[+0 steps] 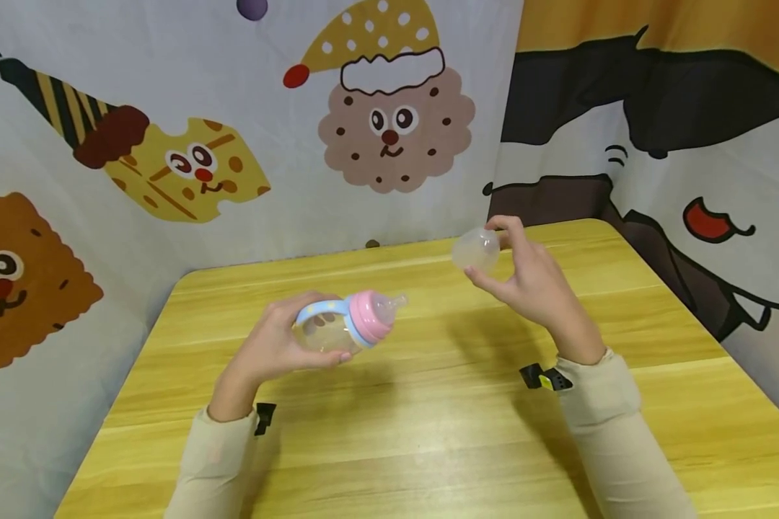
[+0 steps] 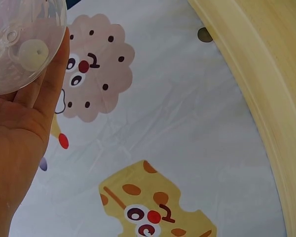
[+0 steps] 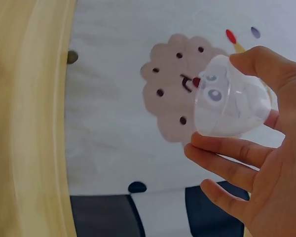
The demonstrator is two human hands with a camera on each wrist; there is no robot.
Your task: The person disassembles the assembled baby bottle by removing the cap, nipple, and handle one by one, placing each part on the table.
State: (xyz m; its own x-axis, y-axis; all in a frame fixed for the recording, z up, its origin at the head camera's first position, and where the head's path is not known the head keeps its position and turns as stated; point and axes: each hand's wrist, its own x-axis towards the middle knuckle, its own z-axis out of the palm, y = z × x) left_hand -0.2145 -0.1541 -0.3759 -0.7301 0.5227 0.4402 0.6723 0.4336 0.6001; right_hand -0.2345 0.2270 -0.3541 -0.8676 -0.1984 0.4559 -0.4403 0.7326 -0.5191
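My left hand [image 1: 282,339] grips a clear baby bottle [image 1: 324,333] by its body, above the table. The bottle is tilted on its side, its pink collar [image 1: 370,317] and clear nipple [image 1: 399,301] pointing right. A light blue handle [image 1: 321,310] arches along its upper side. In the left wrist view only the bottle's clear base [image 2: 19,44] shows, with a round white piece inside. My right hand [image 1: 535,277] pinches a translucent domed cap [image 1: 476,250] between thumb and fingers, up and to the right of the nipple. The right wrist view shows the cap [image 3: 232,101] is see-through.
Both hands are over a wood-grain table [image 1: 415,432]. A white cloth backdrop [image 1: 285,144] with cartoon figures stands behind the table's far edge and on both sides. Dark straps [image 1: 545,377] sit at the wrists.
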